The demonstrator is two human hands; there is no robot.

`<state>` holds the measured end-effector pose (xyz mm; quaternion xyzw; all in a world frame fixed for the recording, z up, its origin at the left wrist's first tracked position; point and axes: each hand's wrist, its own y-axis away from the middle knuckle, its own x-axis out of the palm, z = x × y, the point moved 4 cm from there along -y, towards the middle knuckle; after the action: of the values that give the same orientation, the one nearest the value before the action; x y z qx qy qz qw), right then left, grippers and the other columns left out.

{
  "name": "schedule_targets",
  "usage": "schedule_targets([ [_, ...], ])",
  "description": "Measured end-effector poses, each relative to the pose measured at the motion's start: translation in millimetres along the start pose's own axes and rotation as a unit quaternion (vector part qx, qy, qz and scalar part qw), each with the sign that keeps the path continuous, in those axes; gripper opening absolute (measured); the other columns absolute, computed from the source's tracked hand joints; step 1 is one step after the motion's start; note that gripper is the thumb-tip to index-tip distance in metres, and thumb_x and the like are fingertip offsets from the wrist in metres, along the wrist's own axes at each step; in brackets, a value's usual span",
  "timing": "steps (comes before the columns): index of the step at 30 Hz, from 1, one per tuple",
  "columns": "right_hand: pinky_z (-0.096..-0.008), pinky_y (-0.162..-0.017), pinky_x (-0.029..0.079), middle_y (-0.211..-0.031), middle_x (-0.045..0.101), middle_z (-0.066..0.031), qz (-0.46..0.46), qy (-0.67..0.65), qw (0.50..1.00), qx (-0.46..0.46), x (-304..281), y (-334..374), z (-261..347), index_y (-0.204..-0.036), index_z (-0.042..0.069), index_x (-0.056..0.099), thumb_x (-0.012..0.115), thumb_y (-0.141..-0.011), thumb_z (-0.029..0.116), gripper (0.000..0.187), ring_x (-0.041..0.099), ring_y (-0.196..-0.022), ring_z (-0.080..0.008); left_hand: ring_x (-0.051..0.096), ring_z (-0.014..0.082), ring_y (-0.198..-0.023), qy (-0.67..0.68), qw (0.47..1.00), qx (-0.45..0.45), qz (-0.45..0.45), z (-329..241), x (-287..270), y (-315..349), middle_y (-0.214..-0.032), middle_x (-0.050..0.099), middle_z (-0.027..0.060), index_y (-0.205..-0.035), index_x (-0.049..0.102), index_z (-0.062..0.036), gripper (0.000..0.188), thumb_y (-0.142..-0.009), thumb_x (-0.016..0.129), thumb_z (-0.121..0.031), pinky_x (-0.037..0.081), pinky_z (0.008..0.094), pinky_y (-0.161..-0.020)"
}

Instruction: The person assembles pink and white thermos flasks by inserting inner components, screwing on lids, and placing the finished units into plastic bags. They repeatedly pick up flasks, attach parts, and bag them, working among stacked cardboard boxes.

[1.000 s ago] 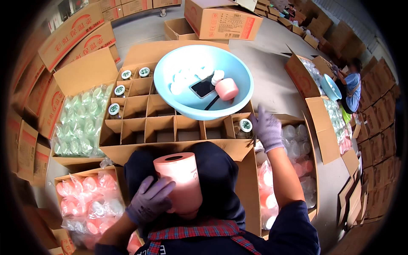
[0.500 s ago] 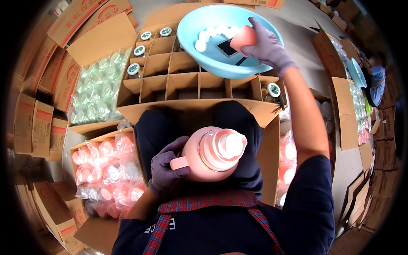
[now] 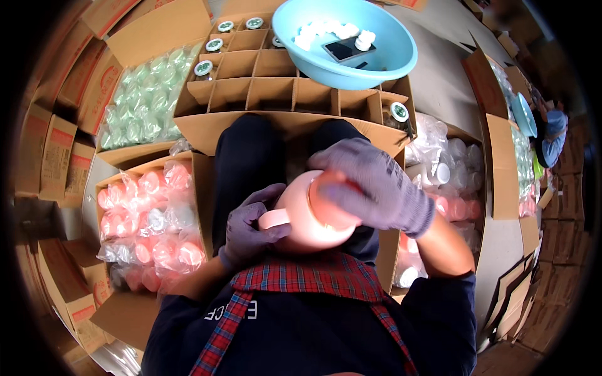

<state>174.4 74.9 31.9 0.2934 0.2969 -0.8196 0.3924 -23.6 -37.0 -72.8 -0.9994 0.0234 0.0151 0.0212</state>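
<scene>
Low over my lap is a pink vacuum jug, tilted, with its handle on the left. My left hand, in a grey-purple glove, is closed round that handle. On the jug's top sits a darker pink cup-shaped lid, with my gloved right hand wrapped over it and hiding most of it. The jug's spout and white stopper are covered from view. Ahead stands a light blue basin holding several white stoppers and a dark flat phone-like device.
Under the basin is a divided carton with several green-and-white-topped containers. Bagged pink cups and bagged green cups fill cartons at left. Another carton stands at right. A person works far right.
My right hand has brought the pink lid from over the basin down onto the jug's top. My left hand keeps hold of the handle. Two stacked stoppers now show by the dark device.
</scene>
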Motion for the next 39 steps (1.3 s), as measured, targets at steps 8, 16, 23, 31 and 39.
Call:
schedule_targets([
  [8,-0.0413,-0.12,0.023,-0.153,0.042,-0.0214,0.153,-0.094,0.982,0.057,-22,11,-36,-0.15,-0.005,0.036,0.072,-0.085,0.04,0.087,0.033,-0.146,-0.0335,0.048,0.0323,-0.131,-0.105,0.99,0.071,-0.054,15,2,28,-0.136,0.054,0.0183,-0.099,0.072,-0.0004,0.03,-0.08,0.079,-0.023,0.04,0.0424,-0.108],
  [16,-0.0379,-0.109,0.038,-0.139,0.054,-0.0167,0.094,-0.218,0.911,0.338,-11,-22,-136,-0.143,-0.007,0.047,0.061,-0.094,0.055,0.081,0.052,-0.127,-0.026,-0.006,0.0556,-0.149,-0.223,0.958,0.173,0.046,-4,72,12,-0.16,0.0,0.0362,-0.15,0.033,-0.0055,0.093,-0.072,0.073,-0.038,0.004,0.0665,-0.116],
  [23,-0.0393,-0.073,0.047,-0.079,0.061,-0.01,0.023,-0.002,0.978,0.208,37,-52,-143,-0.109,-0.005,0.065,0.069,-0.09,0.048,0.057,0.056,-0.075,-0.0235,0.013,0.0545,-0.147,-0.201,0.958,0.195,0.055,13,20,-10,-0.158,0.025,0.026,-0.147,0.044,-0.0062,0.087,-0.076,0.076,-0.044,0.014,0.0611,-0.119],
  [31,-0.0402,-0.099,0.042,-0.12,0.061,-0.0148,-0.017,-0.152,0.964,0.218,34,-13,-138,-0.134,-0.002,0.054,0.057,-0.099,0.045,0.058,0.055,-0.114,-0.0262,0.066,0.0275,-0.11,-0.294,0.73,0.034,-0.617,96,-325,108,-0.116,0.07,0.0161,-0.116,0.069,-0.0018,0.027,-0.091,0.062,-0.01,0.05,0.0357,-0.097],
  [39,-0.0438,-0.107,0.037,-0.133,0.056,-0.0196,0.012,-0.093,0.958,0.273,11,-22,-111,-0.136,-0.004,0.052,0.047,-0.099,0.051,0.066,0.053,-0.123,-0.0321,0.005,0.0409,-0.153,-0.656,0.399,-0.635,-0.086,194,-493,226,-0.166,0.021,0.0023,-0.133,0.065,-0.0208,0.045,-0.094,0.048,-0.035,0.002,0.0623,-0.121],
])
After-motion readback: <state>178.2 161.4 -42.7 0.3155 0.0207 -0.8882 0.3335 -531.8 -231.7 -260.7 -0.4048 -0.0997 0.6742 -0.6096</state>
